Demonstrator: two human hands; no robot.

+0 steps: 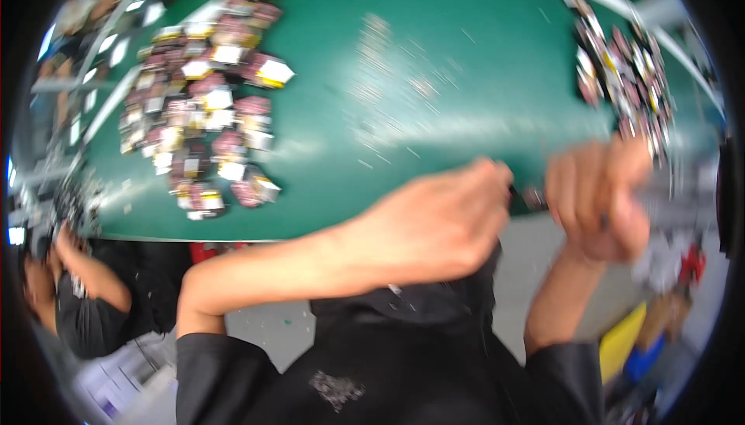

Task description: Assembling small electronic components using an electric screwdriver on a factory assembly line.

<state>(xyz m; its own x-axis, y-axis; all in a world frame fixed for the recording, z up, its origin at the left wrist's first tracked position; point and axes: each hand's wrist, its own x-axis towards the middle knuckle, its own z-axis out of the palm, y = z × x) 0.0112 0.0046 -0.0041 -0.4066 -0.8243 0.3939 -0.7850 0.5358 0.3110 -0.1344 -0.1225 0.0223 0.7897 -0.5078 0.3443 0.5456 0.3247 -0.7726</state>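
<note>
My left hand [454, 219] reaches across my body to the right, above the near edge of the green table [326, 153]. Its fingers are curled closed, and a small dark bit shows at their tips, too blurred to name. Facing it across a short gap, my right hand [594, 200] is also closed in a fist-like grip, smeared by motion. Whatever it holds is hidden. Between the two hands appears a small dark and pinkish piece [533, 197]; I cannot tell whether either hand touches it.
Many small pink, black, white and yellow pieces [206, 103] are heaped on the table's left. Another pile [621, 68] lies at the far right. Small scattered bits [376, 60] dot the middle. At the left edge a co-worker's arm [93, 270] is visible; a yellow object [623, 340] stands lower right.
</note>
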